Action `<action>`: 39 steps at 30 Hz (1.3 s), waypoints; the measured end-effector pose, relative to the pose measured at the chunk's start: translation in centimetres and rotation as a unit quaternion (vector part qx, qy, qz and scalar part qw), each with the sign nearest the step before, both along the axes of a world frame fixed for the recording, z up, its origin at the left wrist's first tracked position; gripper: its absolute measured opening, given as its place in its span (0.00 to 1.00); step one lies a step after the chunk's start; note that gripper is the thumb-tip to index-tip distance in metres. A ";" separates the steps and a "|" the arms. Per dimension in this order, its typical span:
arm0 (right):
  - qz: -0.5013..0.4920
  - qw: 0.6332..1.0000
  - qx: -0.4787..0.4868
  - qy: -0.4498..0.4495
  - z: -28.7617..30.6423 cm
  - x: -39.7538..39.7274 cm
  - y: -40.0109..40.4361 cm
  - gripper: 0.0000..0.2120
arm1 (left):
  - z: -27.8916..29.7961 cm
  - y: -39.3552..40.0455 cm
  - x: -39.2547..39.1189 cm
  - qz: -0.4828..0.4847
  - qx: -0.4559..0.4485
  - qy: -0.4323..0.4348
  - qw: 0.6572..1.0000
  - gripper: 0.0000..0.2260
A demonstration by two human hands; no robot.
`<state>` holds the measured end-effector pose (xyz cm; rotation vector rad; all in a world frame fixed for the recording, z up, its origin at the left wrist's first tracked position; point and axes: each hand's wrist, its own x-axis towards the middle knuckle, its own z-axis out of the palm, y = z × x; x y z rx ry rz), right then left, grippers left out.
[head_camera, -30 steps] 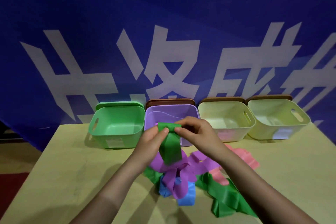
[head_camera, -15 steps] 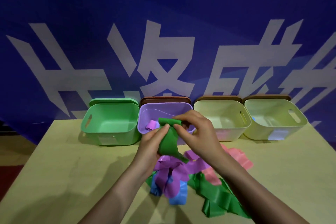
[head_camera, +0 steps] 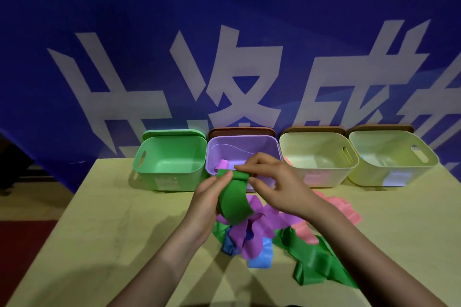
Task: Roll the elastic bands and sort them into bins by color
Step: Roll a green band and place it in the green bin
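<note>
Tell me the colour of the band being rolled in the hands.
Green; the band shows clearly in the head view, held by both hands.

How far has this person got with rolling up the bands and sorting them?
Early on, it seems. Done: one rolled purple band lies in the purple bin. In hand: the left hand and right hand are rolling a green band, its roll just begun. Left: the green bin looks empty, and a tangled pile of bands in purple, blue, pink and green waits on the table.
</note>
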<state>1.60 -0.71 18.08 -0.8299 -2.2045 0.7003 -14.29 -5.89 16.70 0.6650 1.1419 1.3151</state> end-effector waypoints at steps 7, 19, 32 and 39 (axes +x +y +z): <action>-0.048 0.981 -0.175 0.072 -1.5 -2.5 -2.1 0.11 | 0.1 -1.8 -1.5 -0.022 0.082 0.134 0.987 0.08; -0.123 0.971 -0.118 0.169 -2.0 -4.2 -2.4 0.03 | 0.3 -2.3 -1.7 -0.041 0.023 0.009 0.999 0.11; -0.135 0.957 -0.175 0.188 -1.1 -0.2 1.7 0.06 | 0.2 -0.2 0.5 -0.138 -0.025 0.039 0.989 0.09; -0.175 0.981 0.003 0.086 -0.8 1.2 2.5 0.08 | 1.1 1.2 3.0 -0.063 0.040 0.181 0.981 0.03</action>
